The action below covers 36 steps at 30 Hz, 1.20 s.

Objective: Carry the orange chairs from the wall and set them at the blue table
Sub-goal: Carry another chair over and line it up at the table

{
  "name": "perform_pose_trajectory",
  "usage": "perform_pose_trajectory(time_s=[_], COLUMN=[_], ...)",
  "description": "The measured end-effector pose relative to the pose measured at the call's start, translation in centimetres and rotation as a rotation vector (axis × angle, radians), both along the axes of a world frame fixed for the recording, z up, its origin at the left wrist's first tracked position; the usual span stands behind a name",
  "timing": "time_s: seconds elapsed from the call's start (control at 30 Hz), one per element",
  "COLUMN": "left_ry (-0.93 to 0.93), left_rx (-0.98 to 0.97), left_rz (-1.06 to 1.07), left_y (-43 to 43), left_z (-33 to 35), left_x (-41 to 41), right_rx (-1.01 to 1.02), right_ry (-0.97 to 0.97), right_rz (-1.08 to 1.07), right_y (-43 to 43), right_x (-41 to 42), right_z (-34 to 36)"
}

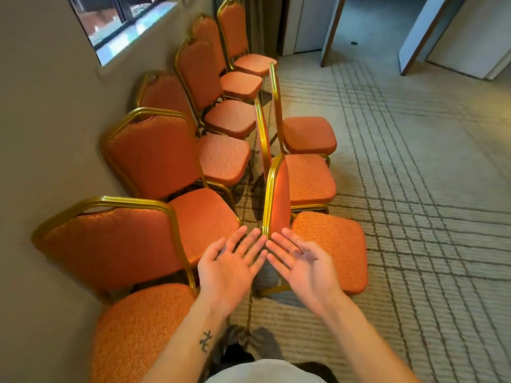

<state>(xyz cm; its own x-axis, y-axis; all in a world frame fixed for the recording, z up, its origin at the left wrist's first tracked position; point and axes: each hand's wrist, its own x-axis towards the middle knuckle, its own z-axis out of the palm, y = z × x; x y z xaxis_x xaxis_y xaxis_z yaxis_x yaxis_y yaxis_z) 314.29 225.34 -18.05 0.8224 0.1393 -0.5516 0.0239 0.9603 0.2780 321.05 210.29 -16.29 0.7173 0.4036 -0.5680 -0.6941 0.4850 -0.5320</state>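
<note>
Left hand [227,268] and right hand [303,265] stretched out in front, palms turned up and inward, fingers straight and spread, gripping nothing. Fingertips almost meeting at the lower end of a gold-framed backrest [280,200] seen edge-on; touching it or just short of it, impossible to tell. Probably poised either side of that frame to clamp it from both sides for a lift.

Backrest part of the nearest chair [329,247], its orange seat just right of the hands, standing out on the patterned carpet [414,189], apart from the wall [41,106]. Beyond it, more orange chairs [308,176] lined up in the same direction, close behind one another.

To the left, the wall row [149,156]: chairs side by side, backs against the wall, seats facing outward, apparently parked there for storage, leaving only a narrow aisle between the two lines. Hence the approach from the end of the aisle rather than from the side.

Above the wall row, a window [124,20]. Farther off, an open doorway.

No blue table anywhere in view. Judging by that, pick-up stage only: no chair lifted yet, all carrying and setting down ahead.
</note>
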Motion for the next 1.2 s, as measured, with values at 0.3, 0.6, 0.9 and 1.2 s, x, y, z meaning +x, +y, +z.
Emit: perform_pose_trajectory(time_s=[0.3,0.6,0.9,1.2], left_ry=[0.022,0.064,0.121,0.17], left_rx=[0.065,0.168,0.361,0.473], left_rz=[-0.088,-0.117,-0.27,-0.599], left_y=[5.5,6.8,9.3,14.1], left_z=[-0.2,-3.0,-5.8,-8.8], left_x=[10.7,21.9,30.0,35.9], right_rx=[-0.005,-0.003,-0.164,-0.41], right_ry=[-0.022,0.046,0.082,0.081], right_rz=[-0.074,-0.068,-0.052,-0.204], right_y=[3.9,5.3,8.0,12.8], right_x=[9.5,20.6,26.3,27.0], right_z=[-0.8,-4.9,-8.2,-10.3])
